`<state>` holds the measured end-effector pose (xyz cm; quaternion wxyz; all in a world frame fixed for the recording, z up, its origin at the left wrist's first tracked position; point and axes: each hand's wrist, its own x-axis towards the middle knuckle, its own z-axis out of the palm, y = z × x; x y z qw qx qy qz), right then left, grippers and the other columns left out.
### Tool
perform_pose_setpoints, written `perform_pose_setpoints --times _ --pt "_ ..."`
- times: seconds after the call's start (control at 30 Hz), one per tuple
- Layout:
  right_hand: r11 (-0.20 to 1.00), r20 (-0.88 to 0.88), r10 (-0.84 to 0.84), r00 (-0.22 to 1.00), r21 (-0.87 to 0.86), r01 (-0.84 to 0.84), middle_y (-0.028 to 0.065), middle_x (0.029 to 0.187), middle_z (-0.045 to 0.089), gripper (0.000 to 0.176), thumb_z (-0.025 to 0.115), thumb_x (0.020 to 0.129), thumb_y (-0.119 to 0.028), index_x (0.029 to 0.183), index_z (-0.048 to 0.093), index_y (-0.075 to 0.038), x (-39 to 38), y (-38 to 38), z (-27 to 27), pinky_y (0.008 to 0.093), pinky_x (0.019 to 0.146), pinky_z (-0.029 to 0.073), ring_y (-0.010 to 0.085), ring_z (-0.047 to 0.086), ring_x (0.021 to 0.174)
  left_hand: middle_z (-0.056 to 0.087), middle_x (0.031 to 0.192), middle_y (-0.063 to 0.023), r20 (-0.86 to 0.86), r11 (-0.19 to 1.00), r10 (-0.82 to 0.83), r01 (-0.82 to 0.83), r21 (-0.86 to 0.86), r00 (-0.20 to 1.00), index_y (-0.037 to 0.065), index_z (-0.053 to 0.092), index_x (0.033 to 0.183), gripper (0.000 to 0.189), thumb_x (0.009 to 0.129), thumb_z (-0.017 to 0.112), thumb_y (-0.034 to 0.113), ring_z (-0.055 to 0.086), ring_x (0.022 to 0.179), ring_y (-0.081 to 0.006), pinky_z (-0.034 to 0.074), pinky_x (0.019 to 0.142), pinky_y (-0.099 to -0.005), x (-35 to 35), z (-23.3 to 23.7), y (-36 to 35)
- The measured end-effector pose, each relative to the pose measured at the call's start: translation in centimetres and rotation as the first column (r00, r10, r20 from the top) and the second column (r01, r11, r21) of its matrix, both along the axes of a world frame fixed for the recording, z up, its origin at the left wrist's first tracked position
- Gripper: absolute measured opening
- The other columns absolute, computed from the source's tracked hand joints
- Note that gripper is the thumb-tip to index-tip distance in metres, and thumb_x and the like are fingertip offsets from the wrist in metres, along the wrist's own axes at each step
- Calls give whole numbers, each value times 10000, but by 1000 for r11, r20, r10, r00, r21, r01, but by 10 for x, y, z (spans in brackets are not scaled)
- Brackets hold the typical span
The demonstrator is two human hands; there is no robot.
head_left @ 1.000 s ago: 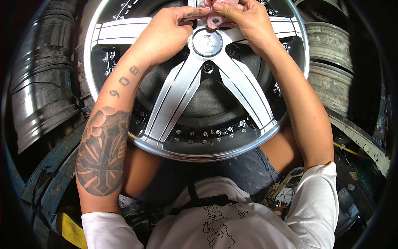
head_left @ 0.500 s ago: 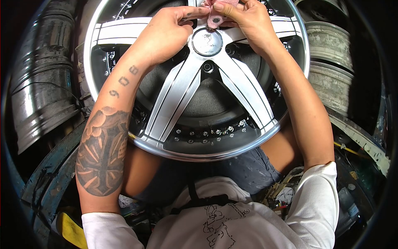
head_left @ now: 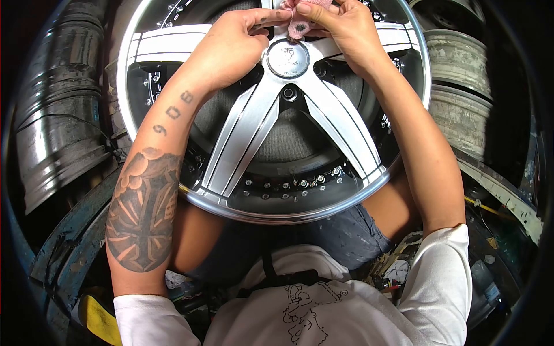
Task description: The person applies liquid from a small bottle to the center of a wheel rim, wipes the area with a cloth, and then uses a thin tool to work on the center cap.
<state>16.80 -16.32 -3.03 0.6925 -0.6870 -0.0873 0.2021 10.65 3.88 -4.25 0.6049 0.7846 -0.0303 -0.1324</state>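
Observation:
A pink cloth [head_left: 301, 27] with a dark spot is pinched between the thumb and fingers of my right hand [head_left: 353, 36]. It lies against the upper spoke of a silver and black car wheel rim [head_left: 238, 144], just above the round center cap [head_left: 288, 58]. My left hand [head_left: 239, 43] rests over the left spoke with its index finger stretched out. That fingertip touches the spoke beside the cloth, and the thumb sits apart from it. My left hand's other fingers are mostly hidden beneath the hand. The rim leans over my lap, its lower edge near my thighs.
Stacked metal wheel rims stand at the left [head_left: 63, 132] and more worn rims at the right [head_left: 459, 63]. A yellow object [head_left: 99, 320] lies at lower left. Painted panel edges [head_left: 502, 187] and cluttered parts lie on either side of my legs.
The cloth's lower edge has shifted very slightly at the spoke above the cap. Both hands and the wheel rim stay almost exactly where they were.

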Motion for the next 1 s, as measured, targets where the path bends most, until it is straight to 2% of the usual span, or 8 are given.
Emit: perform_pose_setpoints --times 0.33,0.53,0.73,0.93,1.0 --pt "1000 28 2 1000 25 -3 99 1039 717 458 711 942 -63 1361 549 26 1 -1 -4 263 745 606 154 729 818 742 1159 -118 52 999 32 -34 41 998 22 653 1368 516 885 485 -40 661 1006 -118 496 949 -268 -4 6 -3" --pt "999 61 -11 998 -37 13 100 1046 718 441 708 940 -65 1349 560 10 1 -1 -4 271 773 607 154 728 848 740 1154 -132 1 1000 12 -12 2 1000 18 648 1371 512 890 483 -36 667 1021 -128 498 952 -270 -1 5 -1" --pt "999 28 -14 1000 -34 15 101 1046 720 401 707 942 -65 1318 581 -1 1 0 -2 276 768 608 157 726 845 744 1121 -134 -22 999 10 -10 34 1000 33 654 1370 493 910 485 -21 666 967 -130 505 924 -272 0 7 -1" --pt "1000 19 1 1000 -20 0 99 1045 719 377 702 946 -64 1300 590 5 3 -1 -3 276 768 609 152 726 834 747 1060 -131 79 998 9 -13 57 997 55 667 1362 461 940 492 1 651 894 -115 512 867 -264 0 -1 -1" --pt "1000 35 -3 999 -23 4 97 1046 720 371 702 946 -64 1293 592 9 3 -1 -3 274 772 608 150 725 838 747 1057 -128 50 998 12 -15 60 999 54 667 1362 465 936 489 -2 645 882 -110 511 860 -261 0 1 -1"
